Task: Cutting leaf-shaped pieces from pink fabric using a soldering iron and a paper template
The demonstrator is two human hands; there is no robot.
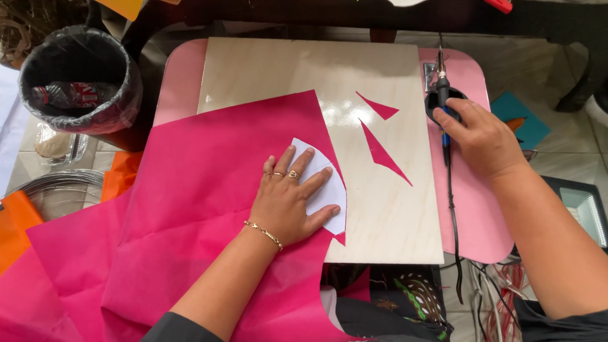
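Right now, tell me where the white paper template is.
In the head view, the white paper template lies on the pink sheet's right edge, over the wooden board, pinned under the left hand.

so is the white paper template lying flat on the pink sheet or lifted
Flat: the left hand presses the white template down on the pink sheet, palm spread.

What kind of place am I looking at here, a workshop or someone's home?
Probably a home craft corner, not a factory: a small pink table bearing a wooden board, pink fabric sheet under the left hand, a corded hot-cutting tool by the right hand, tiled floor.
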